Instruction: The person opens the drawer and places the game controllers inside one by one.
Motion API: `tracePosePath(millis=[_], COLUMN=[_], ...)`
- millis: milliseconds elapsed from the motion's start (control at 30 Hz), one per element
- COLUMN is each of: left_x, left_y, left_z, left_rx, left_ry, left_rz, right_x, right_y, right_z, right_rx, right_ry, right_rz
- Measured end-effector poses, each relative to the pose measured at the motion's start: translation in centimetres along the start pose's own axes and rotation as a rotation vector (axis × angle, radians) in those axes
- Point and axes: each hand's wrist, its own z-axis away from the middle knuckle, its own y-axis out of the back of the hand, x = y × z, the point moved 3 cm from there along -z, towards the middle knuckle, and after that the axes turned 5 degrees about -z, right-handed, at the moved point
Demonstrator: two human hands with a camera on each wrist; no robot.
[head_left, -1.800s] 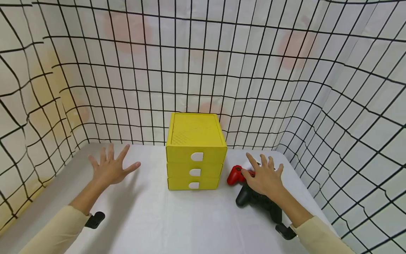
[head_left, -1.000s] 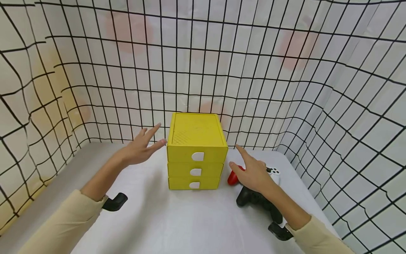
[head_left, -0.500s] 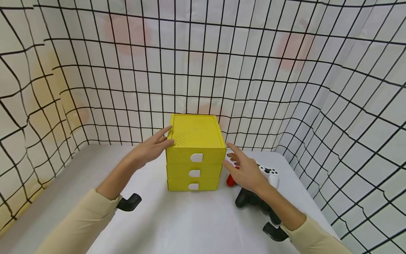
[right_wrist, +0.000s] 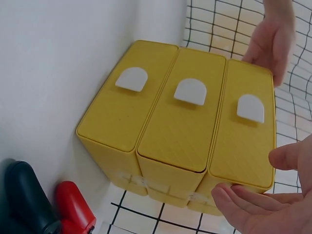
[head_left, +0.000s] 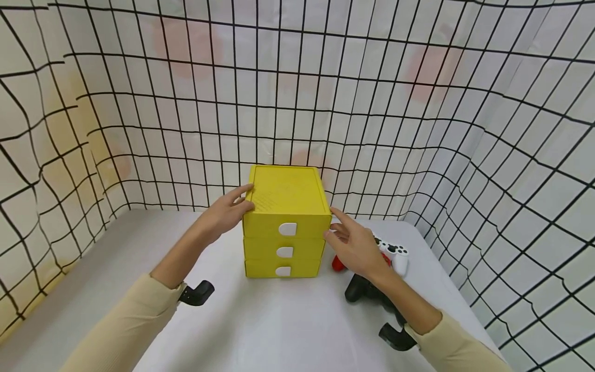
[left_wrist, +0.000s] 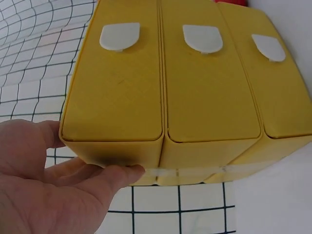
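A yellow unit of three stacked drawers (head_left: 284, 227) with white pull tabs stands at the middle of the white table. My left hand (head_left: 224, 214) is at its upper left edge, thumb and fingertips touching the rim. In the left wrist view its fingers lie along the side of the top drawer (left_wrist: 114, 97). At the opposite side, my right hand (head_left: 358, 249) touches the upper right edge, index finger extended and thumb by the front corner. Relaxed right fingers lie against the side in the right wrist view. All drawers (right_wrist: 170, 117) are closed.
Beside and beneath my right forearm lie a red game controller (head_left: 338, 263), a black one (head_left: 355, 288) and a white one (head_left: 401, 261), partly hidden by the arm. Black netting (head_left: 288, 111) over pale walls encloses the back and both sides of the table (head_left: 279, 325).
Both hands have come in from either side to the yellow drawer unit and now touch its upper edges. My left hand moved right; my right hand moved left. The unit has stayed put.
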Motion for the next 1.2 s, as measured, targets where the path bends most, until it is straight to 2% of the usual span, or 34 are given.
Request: tracePosePath(millis=[200, 533, 633, 900, 1000, 1200], left_x=[-0.4, -0.6, -0.8, -1.4, -1.4, -1.4], left_y=[0.4, 1.0, 1.1, 1.5, 1.6, 1.9], left_z=[-0.4, -0.6, -0.6, -0.9, -1.0, -1.2], left_rx=[-0.010, -0.094, -0.103, -0.101, -0.099, -0.096], left_ry=[-0.006, -0.048, -0.058, -0.051, -0.042, -0.045], left_rz=[0.016, 0.074, 0.092, 0.122, 0.126, 0.142], right_x=[-0.2, -1.2, -1.6, -2.5, -2.5, -1.7], right_y=[-0.2, 0.4, 0.5, -0.6, -1.4, -3.7], right_z=[-0.1, 0.1, 0.3, 0.8, 0.9, 0.9], right_rx=[-0.007, 0.060, 0.079, 0.085, 0.051, -0.074], right_ry=[0.005, 0.031, 0.037, 0.155, 0.167, 0.111], right_rz=[-0.029, 0.092, 0.068, -0.011, -0.035, -0.046])
